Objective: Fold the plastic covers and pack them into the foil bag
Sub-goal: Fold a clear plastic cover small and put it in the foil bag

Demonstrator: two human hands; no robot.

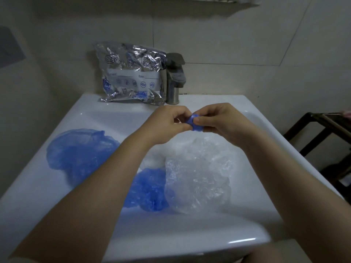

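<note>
Both forearms reach out over the white ceramic sink (57,196) and meet in the middle. Left hand (167,123) and right hand (216,119) are both curled in, fingertips facing each other, pinching a small folded-up blue plastic cover (195,123) btwn them. It's squished down into a tight little wad, only a bit pokes out btwn thumbs and fingers, so I can't tell how neat the fold is tbh.

Other stuff in the basin: a big loose blue plastic cover (79,152) spread out on the left side w/ its gathered rim showing, a smaller crumpled blue plastic cover (150,188) near the middle, partly under the left forearm, and a clear crinkly plastic cover (199,179) touching it on the right, sitting just below the hands.

The silver foil bag w/ blue fish drawings and a white label strip (131,74) stands on the back ledge of the sink, leaning on the wall, right beside the dull metal faucet (174,76). Looks puffy and wrinkled. A dark wooden rack (326,133) sits off to the right.
</note>
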